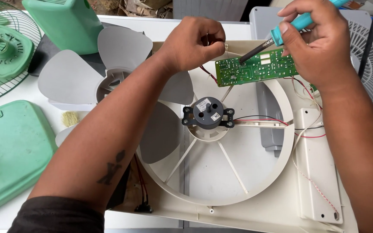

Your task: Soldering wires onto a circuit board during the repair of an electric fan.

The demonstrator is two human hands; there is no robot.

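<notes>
While the right hand (pixel 320 47) grips a teal-handled soldering iron (pixel 277 36), tip on the green circuit board (pixel 257 68), the left hand (pixel 195 43) pinches closed at the board's edge. Board sits atop a cream fan housing (pixel 281 203) on the white counter (pixel 18 92); grey blades (pixel 72 80) and green covers (pixel 9 151) lie alongside.

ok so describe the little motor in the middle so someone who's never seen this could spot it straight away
Start with the big cream fan housing and its wide round ring. Thin spokes run inward to a hub at the ring's centre, and the motor sits there. It is the only dark grey round part, with a stubby shaft on top, unlike the flat green circuit board above it and the pale fan blade to its left.
</notes>
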